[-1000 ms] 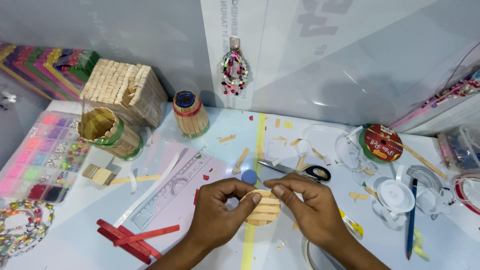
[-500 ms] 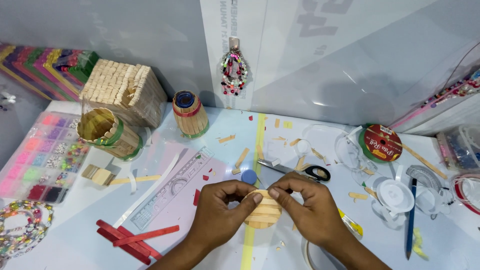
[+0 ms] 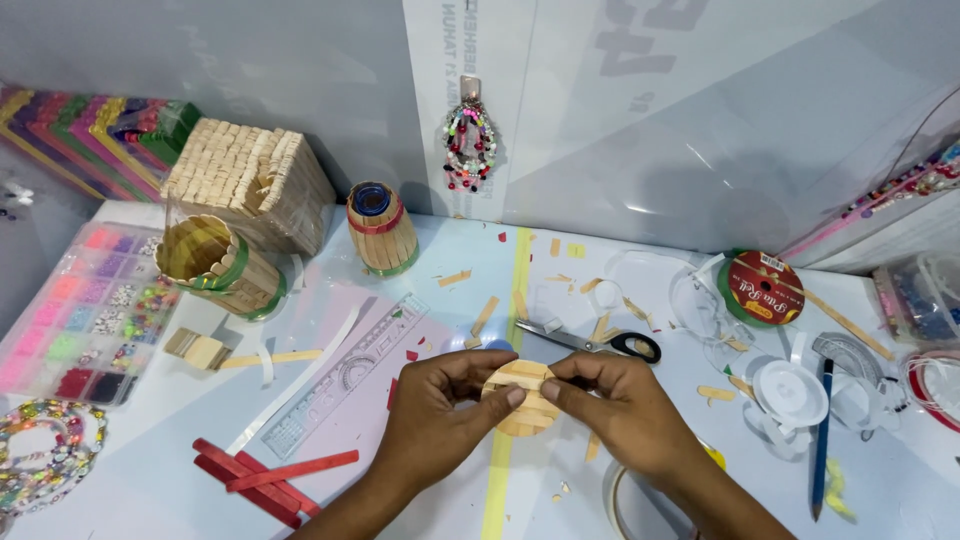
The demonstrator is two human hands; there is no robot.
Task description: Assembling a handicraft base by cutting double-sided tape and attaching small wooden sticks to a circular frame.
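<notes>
Both hands meet at the lower middle of the head view. My left hand [image 3: 435, 415] and my right hand [image 3: 625, 410] together pinch a round disc of pale wooden sticks [image 3: 522, 400], held face-up just above the table. Thumbs and forefingers press on its top edge from both sides. Black-handled scissors [image 3: 600, 342] lie just behind my right hand. A clear ruler [image 3: 345, 375] lies to the left of my left hand.
Red sticks [image 3: 265, 475] lie at lower left beside a bead organiser box [image 3: 75, 320]. Stick-built cups [image 3: 215, 265] [image 3: 380, 230] and a stick box [image 3: 250, 180] stand at the back left. Tape rolls [image 3: 790, 392], a red spool [image 3: 762, 288] and a blue pencil [image 3: 822, 440] lie to the right.
The disc has been raised and turned a little between my fingers, and my right fingers have slid up onto its top edge. The rest of the table is unchanged.
</notes>
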